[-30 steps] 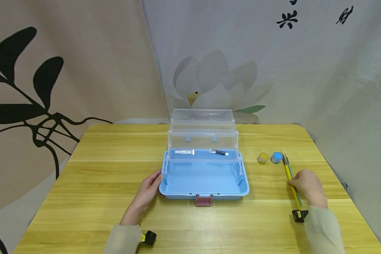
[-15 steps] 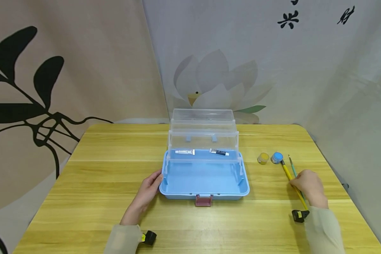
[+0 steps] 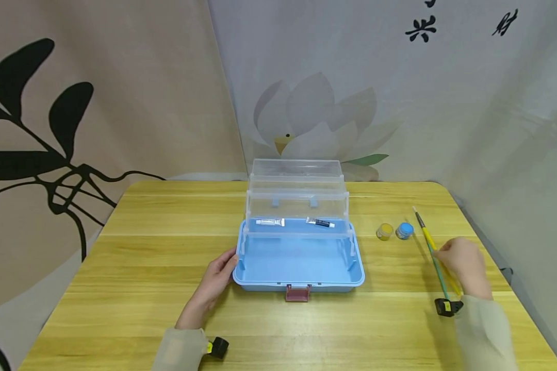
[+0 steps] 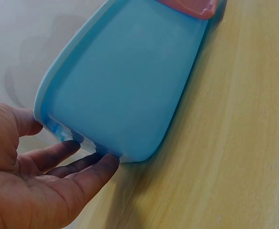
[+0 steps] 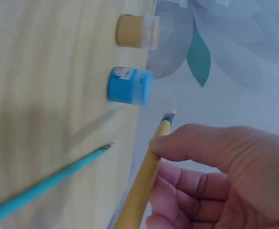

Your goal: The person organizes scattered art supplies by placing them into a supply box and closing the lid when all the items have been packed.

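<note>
Left hand [image 3: 213, 283]: left of the lower middle of the frame, holding the left end of the blue box [image 3: 297, 260]; in the left wrist view the thumb lies on the rim and the fingertips touch the end wall.
Right hand [image 3: 461, 265]: right side of the frame, pinching the yellow paintbrush [image 3: 429, 238] between thumb and fingers, bristles toward the top, the brush lifted clear of the wood.
Box: middle of the frame, opened, its reddish clasp [image 3: 297, 293] hanging at the front edge.
Clear tiers [image 3: 297, 206]: raised over the back of the box in the centre of the frame.
Tubes: a white tube [image 3: 270, 222] and, to its right, a dark-labelled tube [image 3: 320, 222], both at the lowest tier.
Teal paintbrush [image 3: 438, 270]: right of the frame, lying just beside the right hand, apart from its fingers.
Jars: the yellow jar [image 3: 384, 231] and the blue jar [image 3: 404, 230] stand near each other, right of the box.
Surface [image 3: 120, 288]: pale striped wood across the lower frame.
Backdrop [image 3: 167, 103]: cloth with black leaves at upper left and a pale lotus at upper centre.
</note>
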Tool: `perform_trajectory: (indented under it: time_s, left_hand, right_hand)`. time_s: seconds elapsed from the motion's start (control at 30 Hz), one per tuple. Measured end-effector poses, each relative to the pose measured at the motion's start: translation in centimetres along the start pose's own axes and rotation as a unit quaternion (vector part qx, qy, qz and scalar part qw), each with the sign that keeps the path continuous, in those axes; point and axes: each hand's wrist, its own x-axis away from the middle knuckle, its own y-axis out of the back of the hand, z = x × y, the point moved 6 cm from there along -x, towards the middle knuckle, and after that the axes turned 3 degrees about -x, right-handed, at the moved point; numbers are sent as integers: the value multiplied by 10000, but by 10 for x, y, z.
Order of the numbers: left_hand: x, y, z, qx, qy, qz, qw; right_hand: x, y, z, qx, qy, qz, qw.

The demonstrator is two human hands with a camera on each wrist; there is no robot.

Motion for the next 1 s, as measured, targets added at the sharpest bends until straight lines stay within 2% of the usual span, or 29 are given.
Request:
perform_trajectory:
  time_s: [0.33, 0.5, 0.73, 1.0]
  left_hand:
    - [1, 0, 0, 25, 8, -22, 10000]
    - [1, 1, 1, 22, 8, -29, 10000]
    - [0, 0, 0, -3, 59, 26, 10000]
    - [1, 1, 0, 3, 64, 30, 10000]
  right_hand:
    - [-11, 19, 31, 260, 636, -391, 9969]
    - [-17, 24, 52, 271, 991, -314, 9942]
    - [-26, 31, 85, 587, 1681, -350, 9834]
    - [-39, 35, 127, 850, 2104, -163, 9738]
